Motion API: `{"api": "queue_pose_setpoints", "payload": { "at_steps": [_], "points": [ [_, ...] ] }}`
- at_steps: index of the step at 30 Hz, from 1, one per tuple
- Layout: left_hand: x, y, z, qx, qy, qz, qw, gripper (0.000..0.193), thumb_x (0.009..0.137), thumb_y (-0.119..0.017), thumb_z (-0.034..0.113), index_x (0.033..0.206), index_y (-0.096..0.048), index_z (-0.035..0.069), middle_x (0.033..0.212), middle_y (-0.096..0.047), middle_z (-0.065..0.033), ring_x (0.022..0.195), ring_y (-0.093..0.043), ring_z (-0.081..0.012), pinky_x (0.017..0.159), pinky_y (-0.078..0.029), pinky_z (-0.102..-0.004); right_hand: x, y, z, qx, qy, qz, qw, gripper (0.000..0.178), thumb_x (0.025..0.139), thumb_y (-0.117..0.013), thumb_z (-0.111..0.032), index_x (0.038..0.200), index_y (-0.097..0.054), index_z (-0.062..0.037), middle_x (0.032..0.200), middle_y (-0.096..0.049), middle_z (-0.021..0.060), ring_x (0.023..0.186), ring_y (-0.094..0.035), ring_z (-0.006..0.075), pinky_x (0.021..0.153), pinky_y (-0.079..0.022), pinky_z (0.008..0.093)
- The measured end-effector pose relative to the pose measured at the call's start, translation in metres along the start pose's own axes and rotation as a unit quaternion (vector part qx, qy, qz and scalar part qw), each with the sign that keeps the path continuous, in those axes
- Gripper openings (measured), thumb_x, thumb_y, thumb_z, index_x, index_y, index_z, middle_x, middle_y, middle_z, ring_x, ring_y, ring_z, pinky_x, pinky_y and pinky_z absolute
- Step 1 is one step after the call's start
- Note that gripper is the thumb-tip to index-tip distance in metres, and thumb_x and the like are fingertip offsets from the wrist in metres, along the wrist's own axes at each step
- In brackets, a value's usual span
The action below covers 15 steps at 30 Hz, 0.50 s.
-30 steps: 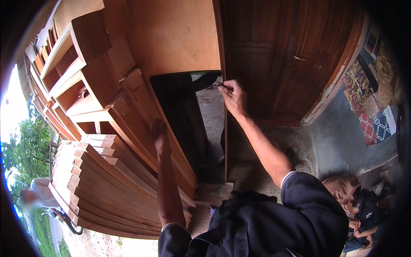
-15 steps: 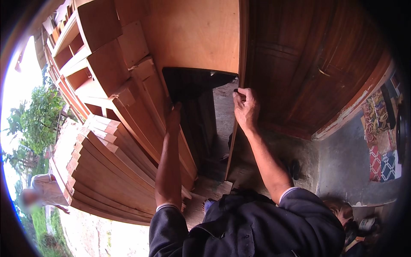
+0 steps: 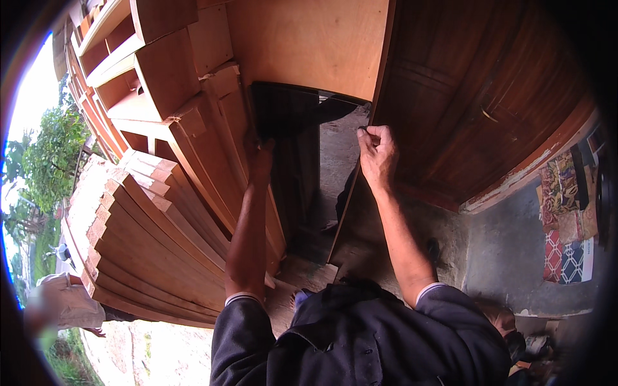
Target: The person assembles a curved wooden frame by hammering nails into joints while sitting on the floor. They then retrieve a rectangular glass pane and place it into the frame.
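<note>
A tall dark glossy panel (image 3: 296,174), like tinted glass or a mirror, stands upright in front of me, its surface showing dark and pale grey reflections. My left hand (image 3: 260,158) is closed at its left edge below the upper corner; shadow hides most of those fingers. On the opposite side, my right hand (image 3: 378,154) pinches the panel's right edge a little below the top corner, thumb and fingers together. Behind the panel rises a light brown wooden board (image 3: 302,45).
Stacked wooden frames and boards (image 3: 141,238) crowd the left side, with open wooden boxes (image 3: 164,74) above them. A dark panelled wooden door (image 3: 463,109) is on the right. Patterned cloth pieces (image 3: 566,199) hang on the grey wall. Outside at far left is another person (image 3: 71,302).
The view has shifted, and the panel and both hands appear a little higher. Both hands remain at the panel's edges. The person outside appears lower in the picture.
</note>
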State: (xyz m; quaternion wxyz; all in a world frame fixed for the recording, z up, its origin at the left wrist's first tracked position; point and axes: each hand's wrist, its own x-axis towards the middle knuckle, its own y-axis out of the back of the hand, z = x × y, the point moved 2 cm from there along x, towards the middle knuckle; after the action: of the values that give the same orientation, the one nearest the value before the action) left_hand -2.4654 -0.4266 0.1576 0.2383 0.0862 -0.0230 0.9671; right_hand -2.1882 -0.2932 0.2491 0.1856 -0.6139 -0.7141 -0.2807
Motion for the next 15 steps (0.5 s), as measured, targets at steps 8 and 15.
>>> {"api": "queue_pose_setpoints", "payload": {
  "at_steps": [8,15],
  "points": [
    [0.003,0.025,-0.011,0.002,-0.090,-0.039,0.995,0.058,0.094,-0.066,0.018,0.146,-0.043,0.004,0.137,-0.051,-0.0122,0.128,-0.049,-0.0236,0.108,-0.038,-0.0333,-0.002,0.000,-0.014,0.128,-0.050,-0.031,0.990,0.021,0.092,-0.075,-0.014,0.090,-0.057,-0.0031,0.072,-0.052,0.0008,0.062,-0.047,0.0092,0.059,-0.045,0.0287],
    [-0.017,0.039,0.009,0.072,-0.080,-0.015,0.994,0.066,0.101,-0.060,0.038,0.150,-0.041,-0.001,0.150,-0.047,-0.0167,0.135,-0.047,-0.0259,0.112,-0.036,-0.0362,-0.008,0.002,-0.020,0.195,-0.053,-0.078,0.976,0.044,0.096,-0.071,-0.027,0.069,-0.045,-0.0060,0.065,-0.037,-0.0063,0.064,-0.035,0.0066,0.058,-0.033,0.0277]
  ]
}}
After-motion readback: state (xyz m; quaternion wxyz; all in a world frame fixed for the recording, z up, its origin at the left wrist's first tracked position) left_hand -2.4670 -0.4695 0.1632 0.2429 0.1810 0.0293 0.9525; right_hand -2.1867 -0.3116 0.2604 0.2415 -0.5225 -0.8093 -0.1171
